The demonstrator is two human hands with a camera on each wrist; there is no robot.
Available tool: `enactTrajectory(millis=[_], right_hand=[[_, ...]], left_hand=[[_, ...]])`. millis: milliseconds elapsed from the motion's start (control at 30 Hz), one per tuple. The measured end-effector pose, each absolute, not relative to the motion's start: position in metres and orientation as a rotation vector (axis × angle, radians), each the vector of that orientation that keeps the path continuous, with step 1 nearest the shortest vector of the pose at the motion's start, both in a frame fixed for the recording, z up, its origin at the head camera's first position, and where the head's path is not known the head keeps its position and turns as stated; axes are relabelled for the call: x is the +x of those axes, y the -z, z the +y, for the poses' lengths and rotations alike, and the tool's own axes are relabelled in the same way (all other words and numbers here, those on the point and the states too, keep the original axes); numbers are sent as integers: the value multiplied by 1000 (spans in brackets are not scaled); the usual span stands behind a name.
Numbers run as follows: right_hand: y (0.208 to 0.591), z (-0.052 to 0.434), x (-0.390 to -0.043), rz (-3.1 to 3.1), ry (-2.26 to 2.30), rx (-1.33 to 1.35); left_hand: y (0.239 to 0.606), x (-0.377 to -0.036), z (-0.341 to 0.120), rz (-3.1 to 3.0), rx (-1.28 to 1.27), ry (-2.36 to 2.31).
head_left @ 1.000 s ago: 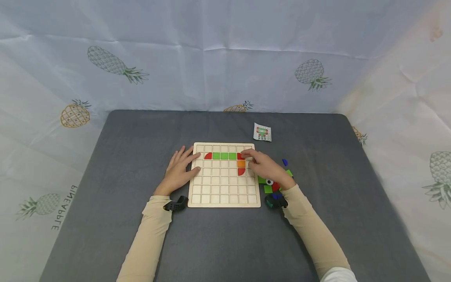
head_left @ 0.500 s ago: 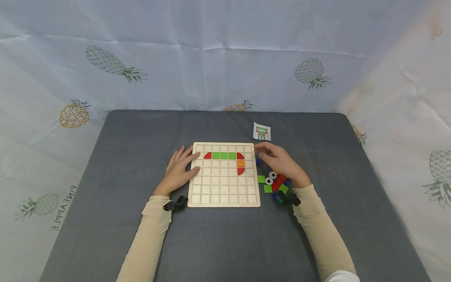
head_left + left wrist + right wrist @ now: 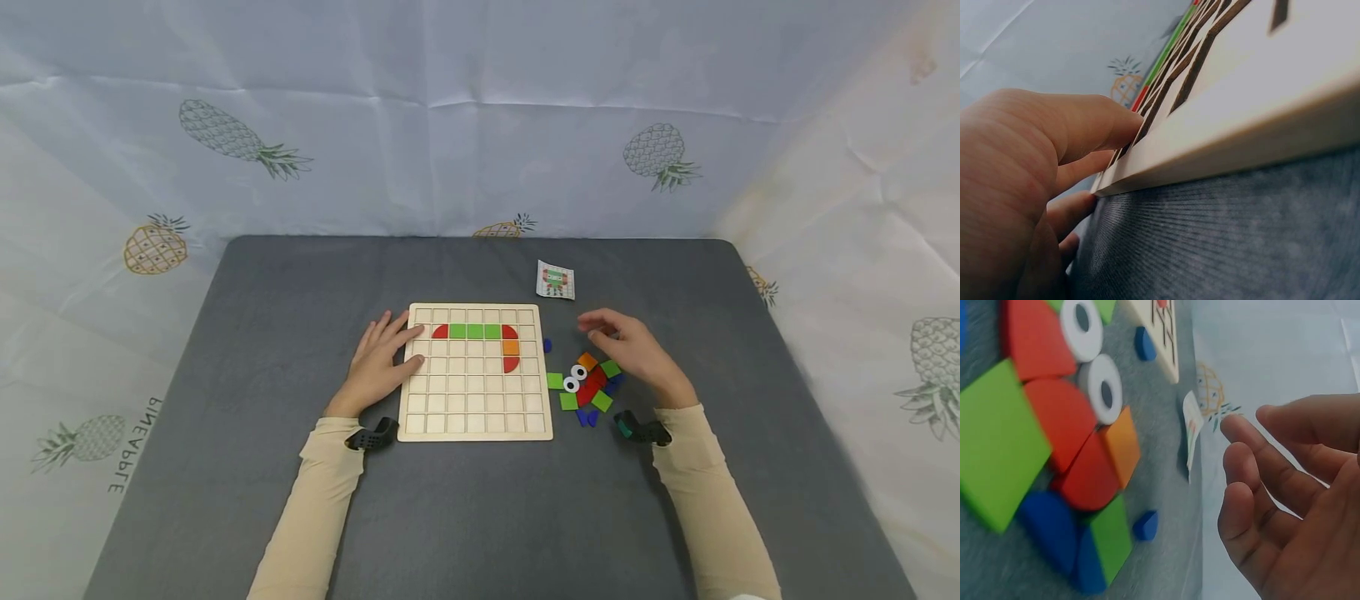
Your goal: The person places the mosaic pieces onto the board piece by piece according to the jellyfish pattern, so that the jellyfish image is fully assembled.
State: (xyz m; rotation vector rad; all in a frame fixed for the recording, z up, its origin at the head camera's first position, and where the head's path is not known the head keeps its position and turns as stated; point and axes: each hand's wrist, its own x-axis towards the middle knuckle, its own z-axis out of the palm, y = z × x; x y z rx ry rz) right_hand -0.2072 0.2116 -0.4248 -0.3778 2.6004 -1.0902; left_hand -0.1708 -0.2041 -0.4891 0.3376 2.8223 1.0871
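A wooden grid board lies on the table. Its upper squares hold a row with a red quarter-round tile, green square tiles and a second red quarter-round tile. Below that end sit an orange square tile and another red quarter-round tile. My left hand rests at the board's left edge, thumb and forefinger spread on the rim. Beside the loose pieces hovers my right hand; its fingers are loosely bent, with nothing between them in the right wrist view.
Loose pieces lie right of the board: red tiles, green squares, an orange square, white eye rings and blue pieces. One blue piece lies near the board's edge. A picture card lies behind.
My right hand has left the red tile at the row's right end and moved right, off the board, uncovering most of the loose pieces. The left hand stays in place.
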Motion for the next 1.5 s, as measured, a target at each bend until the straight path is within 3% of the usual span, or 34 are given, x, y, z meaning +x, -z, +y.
enactTrajectory(millis=[433,1100,1500], right_hand=[[435,210,-191,2468,926,-542],[438,201,-185,2590,695,-542],[433,202,-195,2646,967,-423]], left_hand=[[490,-171,-205,2822,323,-1076],[490,-171,-204,2826,337,-1083],[489,-171,-203,2830,329,-1084]])
